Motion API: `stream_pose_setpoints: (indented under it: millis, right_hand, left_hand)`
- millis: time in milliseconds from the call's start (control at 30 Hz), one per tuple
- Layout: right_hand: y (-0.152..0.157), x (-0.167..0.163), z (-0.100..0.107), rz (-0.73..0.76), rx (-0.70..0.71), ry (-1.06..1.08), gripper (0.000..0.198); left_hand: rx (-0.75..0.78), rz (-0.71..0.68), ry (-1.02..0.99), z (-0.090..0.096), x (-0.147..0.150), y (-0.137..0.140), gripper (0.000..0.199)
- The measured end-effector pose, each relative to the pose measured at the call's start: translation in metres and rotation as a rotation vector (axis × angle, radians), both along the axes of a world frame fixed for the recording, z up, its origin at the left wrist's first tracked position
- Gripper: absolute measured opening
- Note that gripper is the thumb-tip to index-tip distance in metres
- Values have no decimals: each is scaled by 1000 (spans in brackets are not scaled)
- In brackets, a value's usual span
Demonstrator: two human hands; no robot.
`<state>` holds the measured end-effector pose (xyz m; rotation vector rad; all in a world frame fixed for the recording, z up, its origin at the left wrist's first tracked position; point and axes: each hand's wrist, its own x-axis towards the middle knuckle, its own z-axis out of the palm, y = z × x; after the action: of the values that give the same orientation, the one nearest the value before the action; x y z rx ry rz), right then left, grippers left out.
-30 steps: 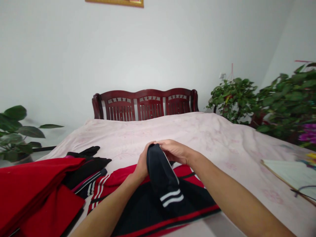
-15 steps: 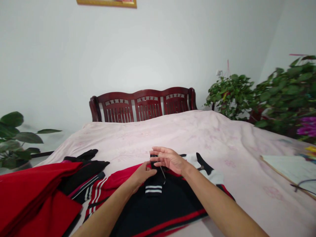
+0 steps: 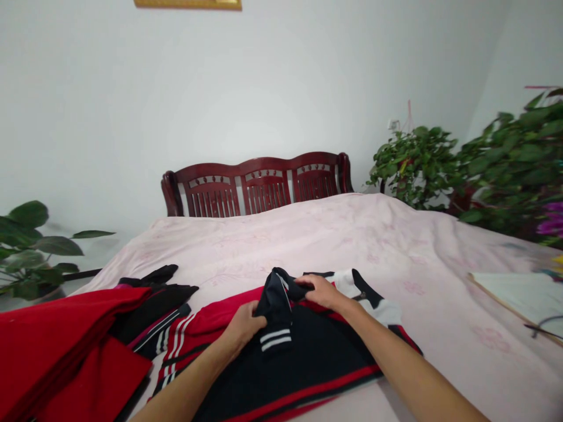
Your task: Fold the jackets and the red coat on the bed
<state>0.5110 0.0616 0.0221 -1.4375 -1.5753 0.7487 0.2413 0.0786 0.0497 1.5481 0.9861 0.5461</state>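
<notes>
A navy, red and white jacket [image 3: 325,346] lies spread in front of me, its white collar part at the right and red striped part at the left. Its navy sleeve [image 3: 277,305], with two white stripes at the cuff, is folded over the body. My left hand [image 3: 247,323] pinches the left edge of this sleeve. With bent fingers my right hand [image 3: 322,291] grips the sleeve's upper part, near the red area. The fingertips of both hands are partly hidden by cloth.
Red folded cloth [image 3: 65,346] and dark garments [image 3: 153,308] are piled at the left. A pink floral sheet [image 3: 343,234] covers the surface. At the right lie an open book [image 3: 519,299] and a dark thin-framed object [image 3: 545,328]. Leafy plants [image 3: 413,164] and a wooden backrest [image 3: 264,184] stand behind.
My right hand has gone from stretched fingers above the sleeve to gripping it, slightly lower and to the right. My left hand has slid a little down and left. The sleeve's top is now bunched up.
</notes>
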Motion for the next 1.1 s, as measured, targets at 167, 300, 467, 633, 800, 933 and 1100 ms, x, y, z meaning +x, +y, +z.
stream_pose_setpoints:
  millis: [167, 300, 467, 633, 800, 933, 1100]
  right_hand:
    - [-2, 18, -3, -27, -8, -247, 58]
    - [-8, 17, 4, -79, -33, -564, 62]
    - [-10, 7, 20, -107, 118, -755, 22]
    - [-11, 21, 28, -124, 185, -467, 15]
    - [-15, 37, 32, -206, 138, -307, 15]
    - [-15, 43, 30, -299, 226, -422, 12]
    - [-20, 53, 26, -150, -60, -617, 22]
  left_hand:
    - [506, 245, 58, 55, -66, 37, 13]
    - [1013, 464, 292, 99, -121, 60, 11]
    - [1418, 563, 435, 125, -140, 61, 19]
    - [1033, 572, 350, 133, -145, 72, 22]
    - [984, 450, 261, 126, -158, 87, 21]
    - [1128, 437, 327, 101, -162, 84, 17]
    - [874, -121, 507, 45, -162, 62, 20]
